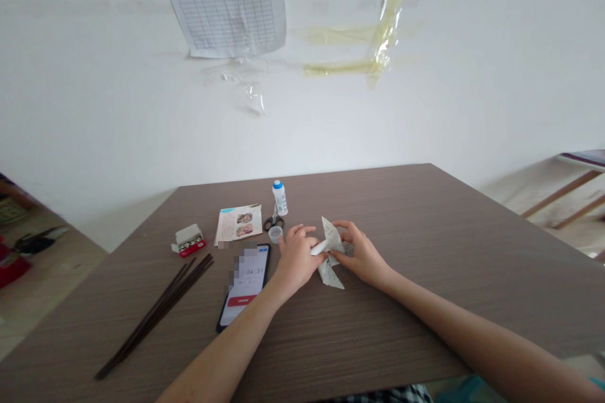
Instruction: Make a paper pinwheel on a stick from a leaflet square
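Paper (334, 238), printed and folded into pointed flaps, lies between the 2 hands, over the near-middle part of the brown table (401, 334). 1 flap points up and away; another points down toward the near edge. Whether the underside touches the tabletop: cannot tell.

Left hand (300, 257): thumb and fingers closed at the left side of the folds, beside a pale, tube-like part; some fingers raised and loosely spread. Right hand (362, 253): half curled, thumb and index finger closed against the right edge; remaining fingers partly hidden.

Left of the hands: phone (246, 283), screen up, reading 04:31, with a red bar low on the display; left forearm crosses close by its lower right. Beyond it, a printed leaflet (231, 224) with 2 pictures. Just right of the leaflet, dark-handled scissors (273, 223), near a small clear cup (275, 235). Upright behind these: white bottle (280, 199), blue cap.

Farther left: red-and-white box (190, 242), lid raised, small pale pieces inside. Nearer, a bundle of thin dark sticks (155, 313) lies diagonally.
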`<state>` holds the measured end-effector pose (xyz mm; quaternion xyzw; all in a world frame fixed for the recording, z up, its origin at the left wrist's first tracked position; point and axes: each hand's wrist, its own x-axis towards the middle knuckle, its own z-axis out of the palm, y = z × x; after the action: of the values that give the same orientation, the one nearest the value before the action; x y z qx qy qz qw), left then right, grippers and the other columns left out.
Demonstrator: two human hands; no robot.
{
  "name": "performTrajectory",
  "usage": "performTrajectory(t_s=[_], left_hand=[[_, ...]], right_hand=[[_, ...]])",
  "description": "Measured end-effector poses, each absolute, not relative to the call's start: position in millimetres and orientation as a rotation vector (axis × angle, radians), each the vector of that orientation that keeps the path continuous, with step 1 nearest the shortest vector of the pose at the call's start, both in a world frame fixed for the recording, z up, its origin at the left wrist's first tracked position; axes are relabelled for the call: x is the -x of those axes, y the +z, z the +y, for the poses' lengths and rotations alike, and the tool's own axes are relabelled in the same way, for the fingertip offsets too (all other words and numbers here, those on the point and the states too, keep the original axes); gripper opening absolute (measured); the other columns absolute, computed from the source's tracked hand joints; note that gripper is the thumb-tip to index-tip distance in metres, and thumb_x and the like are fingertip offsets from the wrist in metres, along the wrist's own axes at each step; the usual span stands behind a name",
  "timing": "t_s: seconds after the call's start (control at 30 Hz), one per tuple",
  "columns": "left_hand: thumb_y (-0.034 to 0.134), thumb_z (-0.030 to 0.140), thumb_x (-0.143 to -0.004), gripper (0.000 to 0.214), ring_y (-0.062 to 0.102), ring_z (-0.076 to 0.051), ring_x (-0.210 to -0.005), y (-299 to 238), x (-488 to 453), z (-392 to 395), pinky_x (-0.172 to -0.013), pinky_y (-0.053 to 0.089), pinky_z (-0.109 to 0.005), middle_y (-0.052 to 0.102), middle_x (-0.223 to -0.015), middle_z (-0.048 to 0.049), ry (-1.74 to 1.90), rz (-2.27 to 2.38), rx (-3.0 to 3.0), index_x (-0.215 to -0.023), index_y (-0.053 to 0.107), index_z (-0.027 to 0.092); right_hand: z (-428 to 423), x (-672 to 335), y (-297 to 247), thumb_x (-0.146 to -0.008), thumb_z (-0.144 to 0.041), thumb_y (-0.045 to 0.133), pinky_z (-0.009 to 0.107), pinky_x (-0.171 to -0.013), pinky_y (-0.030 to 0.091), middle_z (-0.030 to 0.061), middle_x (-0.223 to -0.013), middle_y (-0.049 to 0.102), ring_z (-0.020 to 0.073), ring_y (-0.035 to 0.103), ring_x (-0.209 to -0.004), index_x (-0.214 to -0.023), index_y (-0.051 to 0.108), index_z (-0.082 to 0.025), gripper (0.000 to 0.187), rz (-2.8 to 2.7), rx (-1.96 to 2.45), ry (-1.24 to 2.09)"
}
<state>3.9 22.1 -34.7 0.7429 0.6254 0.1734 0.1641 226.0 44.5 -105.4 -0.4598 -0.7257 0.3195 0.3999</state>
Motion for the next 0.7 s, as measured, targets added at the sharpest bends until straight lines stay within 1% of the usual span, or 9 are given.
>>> performTrajectory(t_s=[0.1,0.23,0.3,0.37,0.43,0.47,0.5,0.6,0.7], left_hand=[[0.104,0.021,-0.103,0.009,0.063,-0.052,-0.182,-30,0,21,-0.150,0.046,-0.084,0.087,-0.176,-0.0147,0.525,1.783,-2.100,-0.104,0.103,0.029],[0.103,0.021,-0.104,0.008,0.062,-0.052,-0.182,-26,2,20,-0.151,0.045,-0.085,0.086,-0.177,-0.0159,0.504,1.786,-2.091,-0.106,0.104,0.028],[0.102,0.020,-0.105,0.008,0.061,-0.053,-0.183,-26,1,20,-0.150,0.045,-0.086,0.085,-0.178,-0.0162,0.495,1.782,-2.091,-0.107,0.104,0.028],[0.102,0.020,-0.105,0.009,0.063,-0.052,-0.181,-27,1,19,-0.150,0.045,-0.085,0.086,-0.177,-0.0160,0.510,1.769,-2.100,-0.106,0.103,0.029],[0.104,0.019,-0.103,0.010,0.065,-0.052,-0.179,-28,1,19,-0.150,0.047,-0.084,0.087,-0.175,-0.0156,0.531,1.751,-2.114,-0.103,0.103,0.029],[0.104,0.019,-0.103,0.010,0.066,-0.051,-0.179,-28,0,19,-0.150,0.047,-0.083,0.088,-0.174,-0.0156,0.540,1.745,-2.121,-0.103,0.103,0.028],[0.104,0.019,-0.103,0.009,0.066,-0.051,-0.179,-27,0,18,-0.150,0.048,-0.082,0.088,-0.174,-0.0158,0.542,1.744,-2.124,-0.102,0.103,0.028],[0.105,0.019,-0.103,0.008,0.066,-0.051,-0.180,-25,-1,17,-0.151,0.049,-0.079,0.087,-0.175,-0.0163,0.518,1.756,-2.123,-0.103,0.103,0.027],[0.106,0.020,-0.102,0.009,0.065,-0.052,-0.180,-21,0,15,-0.151,0.049,-0.080,0.087,-0.175,-0.0158,0.492,1.768,-2.114,-0.106,0.105,0.029]], right_hand=[[47,-229,-107,-0.098,-0.023,0.093,0.061,-0.122,0.070,0.0054,-0.120,0.096,0.0344,0.093,-0.117,-0.156,0.073,-0.033,0.062,-1.837,1.152,0.823],[50,-232,-110,-0.097,-0.025,0.097,0.067,-0.130,0.066,0.0071,-0.129,0.097,0.0366,0.093,-0.127,-0.151,0.077,-0.033,0.059,-1.865,1.147,0.787],[52,-232,-111,-0.096,-0.026,0.099,0.072,-0.138,0.060,0.0077,-0.134,0.096,0.0380,0.092,-0.132,-0.150,0.079,-0.034,0.058,-1.883,1.148,0.755],[52,-231,-111,-0.096,-0.026,0.099,0.077,-0.147,0.050,0.0081,-0.137,0.096,0.0386,0.091,-0.135,-0.148,0.081,-0.033,0.055,-1.906,1.151,0.733],[52,-229,-110,-0.098,-0.025,0.097,0.080,-0.152,0.042,0.0080,-0.136,0.096,0.0385,0.091,-0.135,-0.144,0.082,-0.032,0.049,-1.927,1.160,0.719],[51,-229,-109,-0.098,-0.026,0.096,0.080,-0.152,0.043,0.0078,-0.134,0.096,0.0384,0.090,-0.134,-0.143,0.083,-0.032,0.047,-1.933,1.165,0.714],[51,-228,-108,-0.099,-0.026,0.096,0.078,-0.150,0.046,0.0077,-0.133,0.096,0.0383,0.090,-0.134,-0.143,0.083,-0.032,0.046,-1.934,1.171,0.712],[50,-228,-107,-0.098,-0.027,0.096,0.069,-0.137,0.061,0.0075,-0.131,0.096,0.0378,0.090,-0.132,-0.144,0.083,-0.033,0.047,-1.919,1.186,0.714],[51,-230,-108,-0.097,-0.028,0.099,0.065,-0.131,0.066,0.0069,-0.130,0.096,0.0373,0.091,-0.130,-0.143,0.082,-0.034,0.049,-1.907,1.190,0.723]])
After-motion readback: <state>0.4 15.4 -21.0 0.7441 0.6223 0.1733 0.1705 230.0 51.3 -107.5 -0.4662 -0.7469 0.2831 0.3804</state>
